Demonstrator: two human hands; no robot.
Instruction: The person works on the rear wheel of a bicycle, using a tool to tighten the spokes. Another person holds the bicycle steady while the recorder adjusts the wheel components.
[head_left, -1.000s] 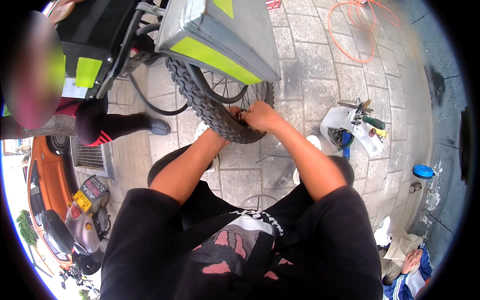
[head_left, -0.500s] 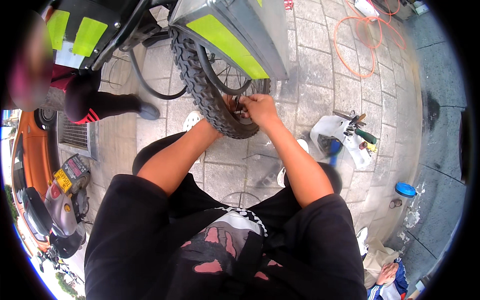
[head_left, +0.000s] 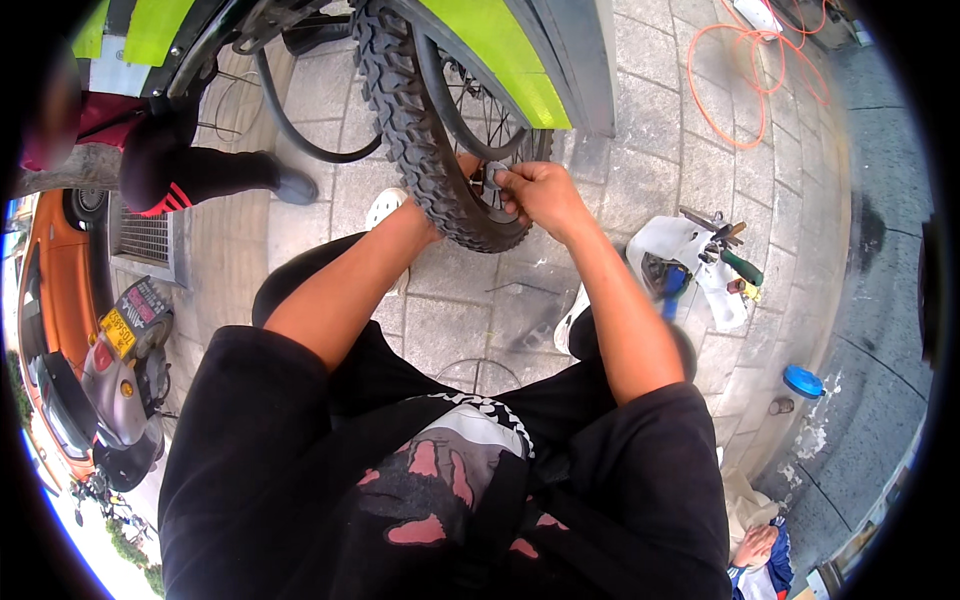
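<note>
A knobbly black tyre [head_left: 405, 130] on a spoked wheel stands upright in front of me, below a grey metal box with a lime-green panel [head_left: 500, 60]. My right hand [head_left: 548, 198] is at the wheel's right side, thumb and fingers closed on a small grey round part [head_left: 495, 176] near the spokes. Reaching behind the tyre from the left, my left hand [head_left: 467, 164] shows only partly through the wheel. The tyre hides most of its fingers. A thick black curved tube [head_left: 450, 130] runs just above both hands.
A white bag [head_left: 660, 240] with tools, including a green-handled one [head_left: 742, 266], lies to the right. Farther off are an orange hose [head_left: 690, 85] and a blue lid [head_left: 803, 381]. Another person's leg [head_left: 215, 180] is at left; a second person [head_left: 755, 545] sits lower right.
My right hand has drawn slightly outward from the wheel, and the grey part now shows at its fingertips. The wheel and box sit higher in the view.
</note>
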